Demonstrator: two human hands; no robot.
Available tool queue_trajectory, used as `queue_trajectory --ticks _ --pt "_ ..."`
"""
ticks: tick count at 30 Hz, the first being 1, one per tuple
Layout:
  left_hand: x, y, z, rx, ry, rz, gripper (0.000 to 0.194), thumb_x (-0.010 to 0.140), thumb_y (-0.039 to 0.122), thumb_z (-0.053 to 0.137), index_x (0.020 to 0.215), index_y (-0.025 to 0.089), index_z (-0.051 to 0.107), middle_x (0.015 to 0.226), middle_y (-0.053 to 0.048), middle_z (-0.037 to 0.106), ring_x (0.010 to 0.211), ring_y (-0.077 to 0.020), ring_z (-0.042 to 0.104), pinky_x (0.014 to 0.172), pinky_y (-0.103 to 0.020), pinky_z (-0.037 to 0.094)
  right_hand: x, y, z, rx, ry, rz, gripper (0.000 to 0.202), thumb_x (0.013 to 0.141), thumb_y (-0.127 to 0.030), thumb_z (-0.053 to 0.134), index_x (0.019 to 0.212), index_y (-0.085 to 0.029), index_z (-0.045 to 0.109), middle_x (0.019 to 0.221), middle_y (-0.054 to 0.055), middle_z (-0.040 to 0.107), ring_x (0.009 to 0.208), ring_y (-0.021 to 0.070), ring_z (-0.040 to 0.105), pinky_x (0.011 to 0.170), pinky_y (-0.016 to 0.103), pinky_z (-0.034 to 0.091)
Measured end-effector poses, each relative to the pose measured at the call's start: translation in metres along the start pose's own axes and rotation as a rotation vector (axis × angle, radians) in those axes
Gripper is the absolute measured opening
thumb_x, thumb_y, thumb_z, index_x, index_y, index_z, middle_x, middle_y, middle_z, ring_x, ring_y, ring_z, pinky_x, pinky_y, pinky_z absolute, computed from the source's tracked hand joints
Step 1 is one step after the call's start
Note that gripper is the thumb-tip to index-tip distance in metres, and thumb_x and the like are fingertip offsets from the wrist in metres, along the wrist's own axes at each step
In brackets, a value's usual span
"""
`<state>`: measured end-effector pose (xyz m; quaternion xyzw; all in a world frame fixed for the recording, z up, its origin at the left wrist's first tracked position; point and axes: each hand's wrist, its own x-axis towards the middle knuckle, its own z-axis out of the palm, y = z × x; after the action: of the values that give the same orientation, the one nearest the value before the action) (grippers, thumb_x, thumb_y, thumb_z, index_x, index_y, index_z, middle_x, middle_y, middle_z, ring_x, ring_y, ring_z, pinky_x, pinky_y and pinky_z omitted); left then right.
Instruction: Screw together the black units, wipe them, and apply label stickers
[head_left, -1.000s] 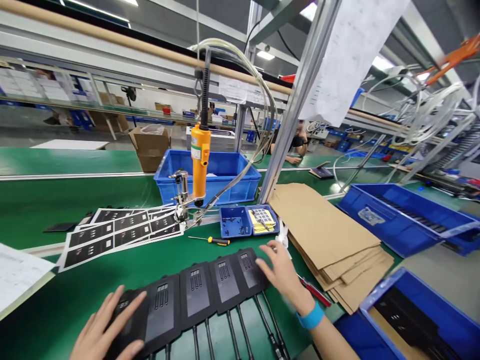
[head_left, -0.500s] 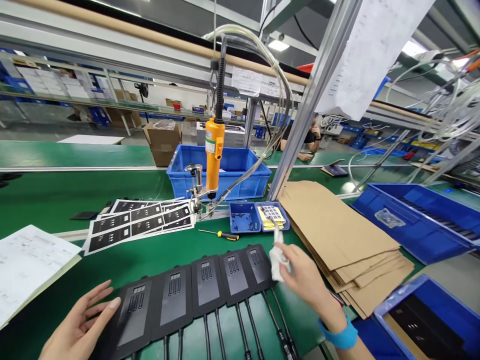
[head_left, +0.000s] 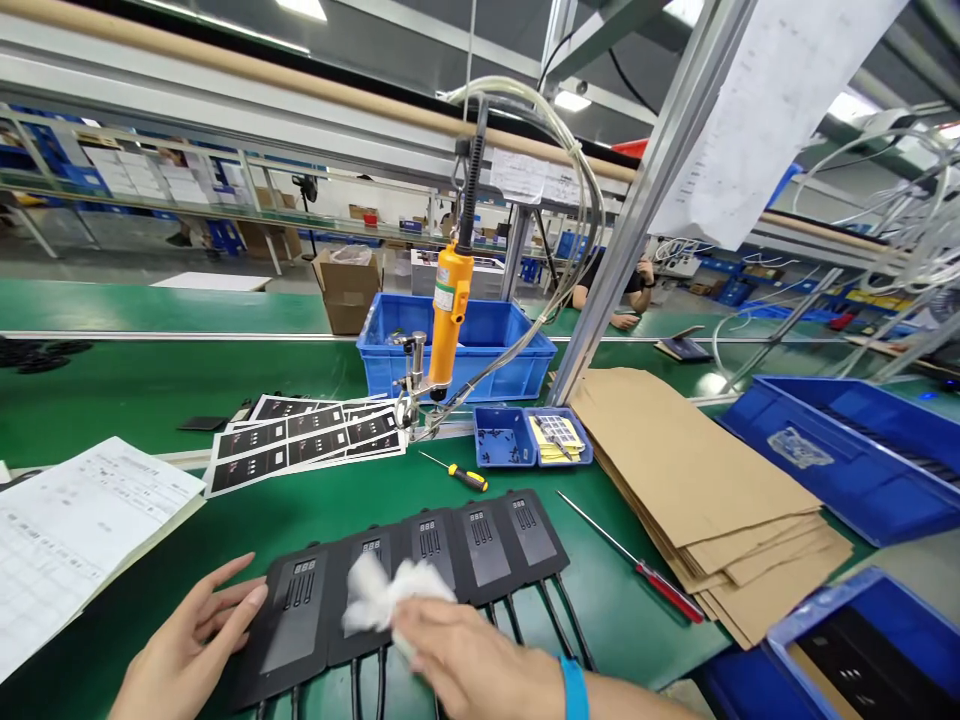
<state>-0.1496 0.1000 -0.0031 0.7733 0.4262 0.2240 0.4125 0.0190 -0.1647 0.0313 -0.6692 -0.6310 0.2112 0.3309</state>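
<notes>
Several flat black controller boxes [head_left: 294, 625] with digit displays lie in a row on the green bench, black cables running from their near edges. My left hand [head_left: 199, 640] is at the left edge of the leftmost box, thumb and fingers stretched out and touching its side. In my right hand [head_left: 480, 655] is a crumpled white cloth or tissue [head_left: 405, 590], pressed over the second and third boxes from the left and blurred by motion. The hand covers the lower parts of those boxes and some cables.
A yellow-black screwdriver [head_left: 466, 477] and a red-handled screwdriver [head_left: 667, 592] lie around the row. Beyond are printed label sheets [head_left: 300, 440], small blue bins [head_left: 504, 440] and a hanging orange electric screwdriver [head_left: 450, 310]. Cardboard sheets [head_left: 690, 450] lie on the right, papers [head_left: 97, 540] on the left.
My right hand has swept the white cloth left from the rightmost box to the second and third boxes. The red-handled screwdriver now shows. My left hand stays by the leftmost box.
</notes>
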Motion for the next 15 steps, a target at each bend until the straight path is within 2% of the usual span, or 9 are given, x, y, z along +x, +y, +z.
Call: queue_trajectory --ticks 2,4,6,8,9,11,13,15 --pt "0.006 -0.008 -0.004 -0.129 -0.125 -0.077 0.081 0.055 0.087 0.062 0.116 0.034 0.058 0.106 -0.001 0.075 0.098 -0.0285 0.070 0.075 -0.034 0.062 -0.002 -0.015 -0.003 0.152 0.145 -0.036 0.044 0.089 -0.017 0.048 0.132 -0.020 0.059 0.124 0.008 0.067 0.110 0.0194 0.065 0.094 0.027 0.053" --pt "0.010 -0.014 -0.006 -0.149 -0.136 -0.103 0.081 0.053 0.085 0.066 0.116 0.035 0.058 0.109 -0.001 0.074 0.104 -0.0292 0.068 0.082 -0.035 0.060 -0.012 -0.017 -0.020 0.254 0.366 0.066 0.037 0.089 -0.018 0.049 0.121 -0.020 0.067 0.112 0.007 0.072 0.100 0.0192 0.069 0.087 0.028 0.055" --pt "0.011 -0.016 -0.007 -0.114 -0.123 -0.086 0.082 0.053 0.084 0.066 0.117 0.034 0.059 0.109 -0.002 0.074 0.104 -0.0296 0.068 0.084 -0.035 0.058 -0.027 -0.005 -0.045 0.291 0.561 0.185 0.032 0.090 -0.022 0.048 0.115 -0.020 0.070 0.109 0.008 0.072 0.099 0.0205 0.068 0.088 0.032 0.055" --pt "0.009 -0.014 -0.006 -0.073 -0.111 -0.060 0.082 0.054 0.083 0.065 0.118 0.033 0.059 0.108 -0.002 0.074 0.101 -0.0298 0.069 0.081 -0.035 0.059 -0.045 0.017 -0.070 0.198 0.647 0.287 0.032 0.093 -0.027 0.044 0.112 -0.020 0.069 0.112 0.010 0.070 0.104 0.0224 0.066 0.092 0.037 0.053" --pt "0.008 -0.013 -0.006 -0.050 -0.102 -0.044 0.080 0.056 0.082 0.065 0.118 0.032 0.059 0.107 -0.002 0.075 0.099 -0.0297 0.070 0.079 -0.035 0.059 -0.053 0.031 -0.079 0.083 0.638 0.348 0.036 0.095 -0.031 0.041 0.116 -0.020 0.068 0.118 0.011 0.067 0.111 0.0242 0.063 0.098 0.041 0.050" --pt "0.006 -0.009 -0.006 -0.025 -0.096 -0.015 0.076 0.060 0.078 0.064 0.119 0.030 0.059 0.106 -0.004 0.074 0.096 -0.0292 0.071 0.075 -0.035 0.060 -0.064 0.058 -0.085 -0.173 0.472 0.501 0.048 0.096 -0.043 0.040 0.135 -0.019 0.056 0.144 0.015 0.049 0.135 0.0302 0.045 0.111 0.049 0.038" --pt "0.003 -0.006 -0.007 -0.051 -0.104 -0.010 0.074 0.067 0.074 0.063 0.123 0.027 0.057 0.109 -0.007 0.074 0.095 -0.0289 0.071 0.074 -0.035 0.061 -0.069 0.079 -0.077 -0.367 0.259 0.631 0.071 0.094 -0.056 0.041 0.152 -0.016 0.031 0.161 0.016 0.018 0.149 0.0343 0.015 0.118 0.053 0.023" --pt "-0.001 -0.004 -0.009 -0.118 -0.129 -0.041 0.075 0.071 0.073 0.061 0.128 0.024 0.053 0.112 -0.010 0.072 0.096 -0.0289 0.071 0.074 -0.037 0.062 -0.065 0.090 -0.059 -0.482 0.155 0.718 0.089 0.091 -0.065 0.041 0.156 -0.010 0.012 0.163 0.019 -0.002 0.149 0.0359 -0.005 0.120 0.054 0.015"
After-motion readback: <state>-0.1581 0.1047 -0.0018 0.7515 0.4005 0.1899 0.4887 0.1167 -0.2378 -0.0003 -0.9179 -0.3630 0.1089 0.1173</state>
